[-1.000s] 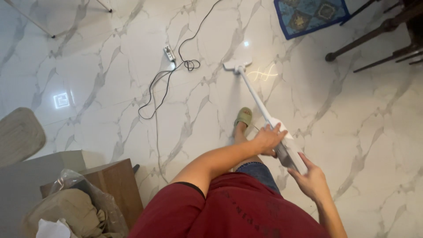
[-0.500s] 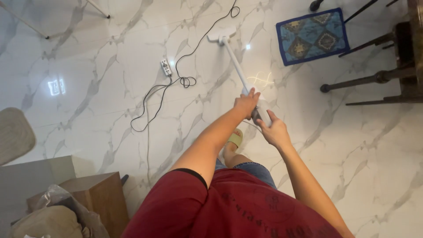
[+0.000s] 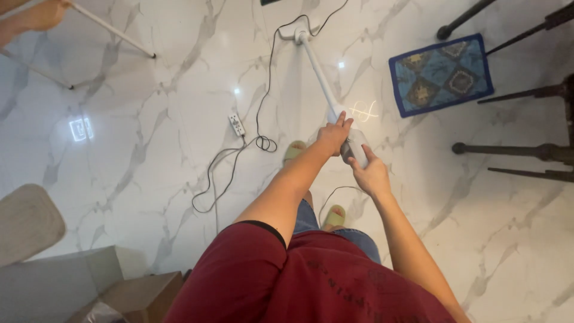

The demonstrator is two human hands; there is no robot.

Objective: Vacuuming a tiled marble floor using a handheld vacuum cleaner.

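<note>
A person in a red shirt stands on a white marble floor and holds a white stick vacuum out in front with both arms stretched toward the upper middle of the frame. The left hand sits on the upper part of the vacuum body, where the tube meets it, its fingers closed over the top. The right hand is just below it in the frame, fingers wrapped round the rear of the body at the handle. The two hands lie close together with the body of the vacuum between them. The tube runs up and slightly left from the hands to the head, which rests flat on the floor at the top centre of the frame.

A black cord trails from near the head down to a white power strip left of the hands, then loops on across the floor toward the lower left. Two feet in green slippers show below the arms. A blue patterned mat lies at the upper right, next to dark furniture legs along the right edge. A grey seat and a brown box sit at the lower left.
</note>
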